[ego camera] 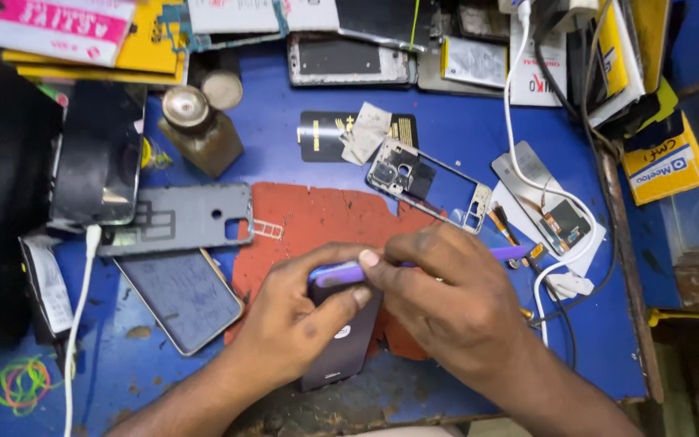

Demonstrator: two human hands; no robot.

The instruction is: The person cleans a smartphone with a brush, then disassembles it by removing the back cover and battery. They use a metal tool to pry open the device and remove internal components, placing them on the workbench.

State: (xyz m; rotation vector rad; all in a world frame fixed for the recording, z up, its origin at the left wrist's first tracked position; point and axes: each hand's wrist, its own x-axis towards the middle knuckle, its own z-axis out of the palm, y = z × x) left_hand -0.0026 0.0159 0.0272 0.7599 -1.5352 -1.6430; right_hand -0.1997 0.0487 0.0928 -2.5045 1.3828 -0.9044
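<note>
My left hand [297, 311] grips a dark purple phone [348, 340] that stands tilted on a red mat [317, 218]. My right hand [455, 299] holds a thin purple tool [511, 253], whose flat end lies across the phone's top edge under my left thumb. Both hands meet over the phone at the mat's near side. The phone's upper part is hidden by my fingers.
A phone frame [430, 182] lies beyond the mat, a grey back cover [188, 217] and a phone screen [181, 298] to the left. A brown bottle [200, 129], a white cable [527, 162], a small circuit part [566, 225] and packets crowd the blue table [463, 129].
</note>
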